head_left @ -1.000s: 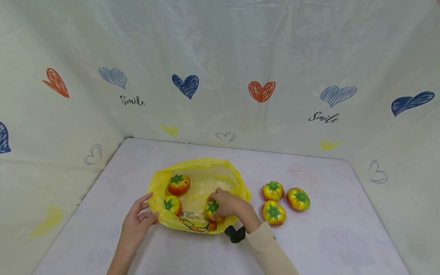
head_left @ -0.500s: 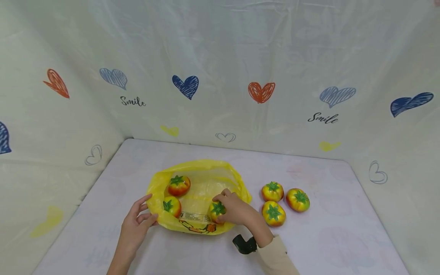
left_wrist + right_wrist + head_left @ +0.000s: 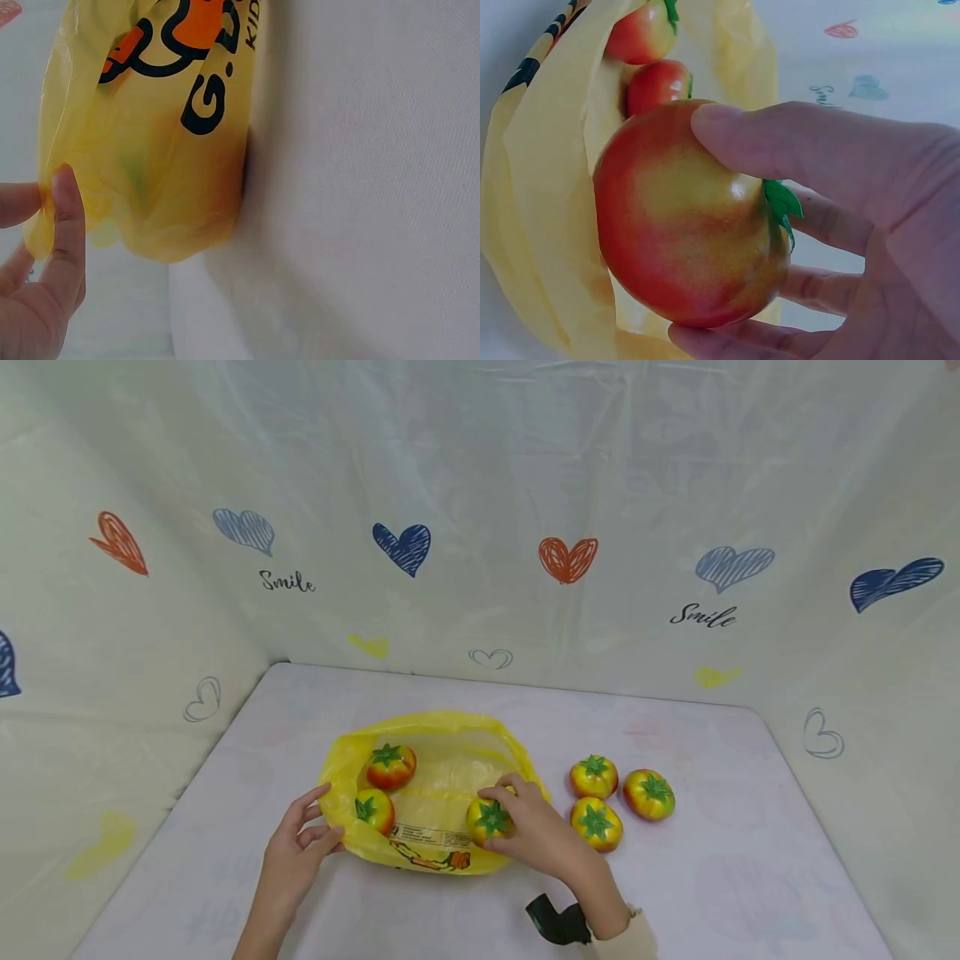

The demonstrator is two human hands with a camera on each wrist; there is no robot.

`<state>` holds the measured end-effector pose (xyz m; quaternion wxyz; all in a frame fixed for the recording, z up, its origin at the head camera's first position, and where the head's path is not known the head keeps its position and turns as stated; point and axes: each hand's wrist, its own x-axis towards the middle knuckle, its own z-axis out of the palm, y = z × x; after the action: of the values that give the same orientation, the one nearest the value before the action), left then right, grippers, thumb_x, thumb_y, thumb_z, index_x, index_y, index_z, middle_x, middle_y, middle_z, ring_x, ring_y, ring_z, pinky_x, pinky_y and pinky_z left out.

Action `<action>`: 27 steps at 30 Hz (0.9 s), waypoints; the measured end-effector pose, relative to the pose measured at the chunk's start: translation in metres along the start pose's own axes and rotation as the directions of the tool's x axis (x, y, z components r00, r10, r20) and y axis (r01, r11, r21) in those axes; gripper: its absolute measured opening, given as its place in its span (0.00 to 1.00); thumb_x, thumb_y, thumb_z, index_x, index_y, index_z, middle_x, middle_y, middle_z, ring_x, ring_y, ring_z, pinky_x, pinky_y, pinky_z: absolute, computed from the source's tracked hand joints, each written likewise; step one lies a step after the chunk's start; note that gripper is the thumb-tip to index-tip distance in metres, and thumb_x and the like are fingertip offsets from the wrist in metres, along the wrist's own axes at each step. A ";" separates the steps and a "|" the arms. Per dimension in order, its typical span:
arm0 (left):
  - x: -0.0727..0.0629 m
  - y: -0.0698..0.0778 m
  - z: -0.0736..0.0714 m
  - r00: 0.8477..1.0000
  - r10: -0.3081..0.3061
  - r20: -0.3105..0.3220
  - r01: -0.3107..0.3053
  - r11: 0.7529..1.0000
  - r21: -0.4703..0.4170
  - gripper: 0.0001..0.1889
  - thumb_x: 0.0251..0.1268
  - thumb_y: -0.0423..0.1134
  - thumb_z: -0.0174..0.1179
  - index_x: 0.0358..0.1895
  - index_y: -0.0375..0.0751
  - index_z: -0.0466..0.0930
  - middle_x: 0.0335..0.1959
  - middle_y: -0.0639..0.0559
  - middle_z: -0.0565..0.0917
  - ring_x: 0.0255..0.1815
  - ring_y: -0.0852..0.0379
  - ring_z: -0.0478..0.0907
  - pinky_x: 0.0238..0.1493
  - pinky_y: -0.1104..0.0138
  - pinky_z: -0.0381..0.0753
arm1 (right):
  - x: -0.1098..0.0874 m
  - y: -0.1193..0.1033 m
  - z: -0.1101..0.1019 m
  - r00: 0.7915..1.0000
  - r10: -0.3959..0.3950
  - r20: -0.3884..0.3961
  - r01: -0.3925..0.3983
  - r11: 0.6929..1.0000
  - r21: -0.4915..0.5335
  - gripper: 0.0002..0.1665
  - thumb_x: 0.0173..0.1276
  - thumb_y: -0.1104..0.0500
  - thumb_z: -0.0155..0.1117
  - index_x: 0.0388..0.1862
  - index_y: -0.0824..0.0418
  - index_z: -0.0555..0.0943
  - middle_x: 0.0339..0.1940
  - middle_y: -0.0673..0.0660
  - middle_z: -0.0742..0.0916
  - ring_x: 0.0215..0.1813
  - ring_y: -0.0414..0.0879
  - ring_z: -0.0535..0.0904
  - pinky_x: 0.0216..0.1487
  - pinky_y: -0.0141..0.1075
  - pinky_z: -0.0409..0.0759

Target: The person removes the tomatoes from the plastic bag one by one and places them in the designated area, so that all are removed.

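Observation:
A yellow plastic bag (image 3: 420, 720) lies with its mouth spread wide on the table. My left hand (image 3: 296, 847) pinches the left side of its rim; in the left wrist view the film passes between thumb and fingers (image 3: 67, 225). At the bag's right end, my right hand (image 3: 543, 827) grips a red-and-yellow tomato (image 3: 682, 217) with a green leafy top, thumb on one side and fingers on the other. Two similar tomatoes, one farther back (image 3: 392, 768) and one nearer (image 3: 377, 814), sit inside the bag's left part.
Right of the bag, three more tomatoes stand grouped: a back one (image 3: 594, 777), a front one (image 3: 596, 827) and a right one (image 3: 649, 795). A white cloth covers the table (image 3: 720, 860). Behind it hangs a pale curtain (image 3: 480, 468) printed with hearts.
My right hand has shifted to the right and slightly nearer, with the tomato in its grip, toward the bag's right rim. The left hand stays at the left rim.

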<state>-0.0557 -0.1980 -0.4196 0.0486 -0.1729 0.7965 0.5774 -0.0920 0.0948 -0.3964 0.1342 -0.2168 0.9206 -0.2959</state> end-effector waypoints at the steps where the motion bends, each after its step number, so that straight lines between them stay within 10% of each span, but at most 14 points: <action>1: 0.000 0.000 0.000 1.000 -0.001 0.000 0.001 1.000 0.000 0.32 0.64 0.28 0.53 0.70 0.48 0.55 0.62 0.40 0.65 0.32 0.71 0.77 0.39 0.73 0.83 | -0.002 0.000 -0.001 1.000 0.001 -0.010 -0.001 1.000 0.000 0.33 0.56 0.54 0.70 0.61 0.57 0.72 0.58 0.56 0.71 0.56 0.51 0.68 0.54 0.47 0.77; 27: 0.002 0.001 0.001 1.000 -0.002 -0.003 0.002 1.000 0.023 0.32 0.64 0.29 0.54 0.70 0.48 0.56 0.61 0.39 0.66 0.32 0.71 0.77 0.38 0.76 0.82 | -0.056 0.029 0.000 0.930 0.221 -0.294 -0.161 0.963 0.214 0.32 0.52 0.52 0.73 0.58 0.45 0.74 0.61 0.49 0.71 0.63 0.50 0.68 0.61 0.51 0.73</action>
<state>-0.0582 -0.1969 -0.4200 0.0501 -0.1740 0.8029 0.5679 -0.0528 0.1428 -0.4069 0.0336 -0.0622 0.9151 -0.3970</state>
